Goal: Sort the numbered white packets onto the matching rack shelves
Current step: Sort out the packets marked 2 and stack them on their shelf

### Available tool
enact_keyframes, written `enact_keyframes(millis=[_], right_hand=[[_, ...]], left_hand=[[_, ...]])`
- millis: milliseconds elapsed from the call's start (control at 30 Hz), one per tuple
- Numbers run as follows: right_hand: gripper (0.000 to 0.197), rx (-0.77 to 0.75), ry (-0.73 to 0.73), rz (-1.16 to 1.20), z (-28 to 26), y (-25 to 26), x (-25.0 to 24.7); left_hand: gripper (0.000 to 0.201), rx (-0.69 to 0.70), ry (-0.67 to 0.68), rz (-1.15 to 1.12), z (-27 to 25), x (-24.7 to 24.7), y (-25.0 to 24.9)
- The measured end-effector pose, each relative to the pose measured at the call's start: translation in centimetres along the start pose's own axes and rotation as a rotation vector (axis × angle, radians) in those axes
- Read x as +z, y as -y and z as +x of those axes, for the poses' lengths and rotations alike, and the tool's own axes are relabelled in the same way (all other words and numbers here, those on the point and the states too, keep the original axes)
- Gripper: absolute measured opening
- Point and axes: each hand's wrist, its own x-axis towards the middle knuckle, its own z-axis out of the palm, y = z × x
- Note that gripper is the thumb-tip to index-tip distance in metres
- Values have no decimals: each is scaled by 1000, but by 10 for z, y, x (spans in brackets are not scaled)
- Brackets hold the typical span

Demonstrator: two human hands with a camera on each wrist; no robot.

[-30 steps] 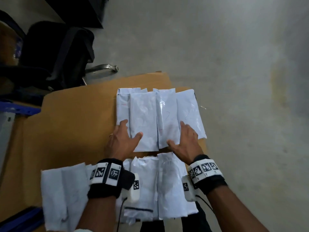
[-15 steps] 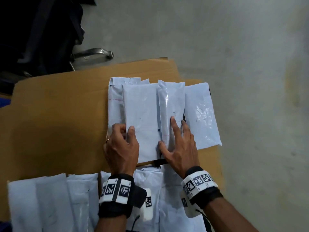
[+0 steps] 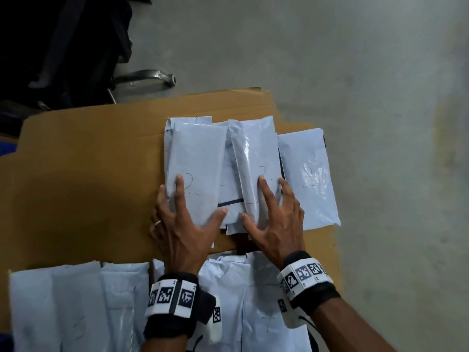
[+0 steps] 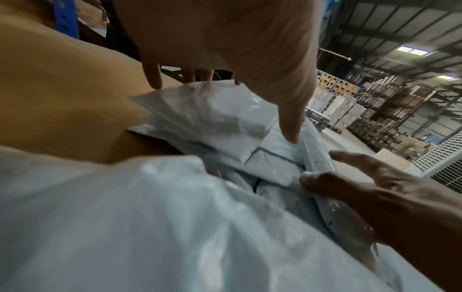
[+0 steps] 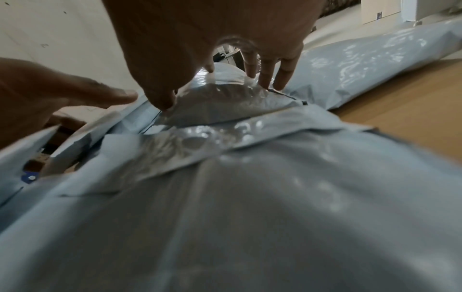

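A far row of white packets marked "2" lies on a cardboard sheet (image 3: 88, 174). My left hand (image 3: 200, 196) is spread over the left packet (image 3: 198, 153), fingertips on its left side and thumb at its near right corner. My right hand (image 3: 255, 199) is spread over the middle packet (image 3: 253, 148), thumb at its near edge. Between them shows a lower packet with a black stripe (image 3: 229, 203). A third "2" packet (image 3: 307, 168) lies untouched to the right. The left wrist view shows the left hand (image 4: 225, 110) touching down; the right wrist view shows the right hand (image 5: 212, 94) likewise.
A near row of white packets (image 3: 76, 308) lies under both wrists at the cardboard's front edge. A black office chair (image 3: 63, 47) with a chrome leg (image 3: 147, 74) stands at the back left. Grey concrete floor (image 3: 368, 97) lies to the right. Warehouse racks (image 4: 375, 110) stand far off.
Both hands have reached further onto the far row. The left hand went from curled at the packet's near left edge to spread over it. The left packets now overlap more.
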Motion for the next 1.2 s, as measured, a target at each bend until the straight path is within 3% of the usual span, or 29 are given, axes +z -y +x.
enact_keyframes(millis=[67, 233, 467, 567, 633, 767, 833, 900, 1033, 1200], right_hand=[[94, 2, -8, 47, -1, -2, 0], [103, 19, 7, 19, 0, -9, 2], [92, -27, -111, 58, 4, -10, -17], [92, -65, -9, -85, 6, -9, -22], [82, -92, 33, -113, 8, -9, -23], [61, 61, -215, 18, 23, -32, -39], [74, 221, -220, -86, 33, -54, -45], [94, 332, -109, -143, 40, -70, -48], [111, 342, -8, -143, 45, -80, -47], [104, 296, -50, -157, 40, -77, -40]], left_hand=[[120, -16, 15, -1, -4, 6, 1], [113, 2, -60, -155, 7, 16, 5], [115, 25, -136, -169, 9, 20, 16], [115, 24, -117, -158, 8, 23, 21], [114, 21, -104, -156, 6, 25, 21], [113, 24, -109, -161, 6, 25, 21], [113, 22, -113, -155, 4, 25, 21], [111, 16, -126, -161, 4, 25, 20], [106, 8, -143, -99, 3, 28, 21], [101, 31, -185, -52, 4, 27, 21]])
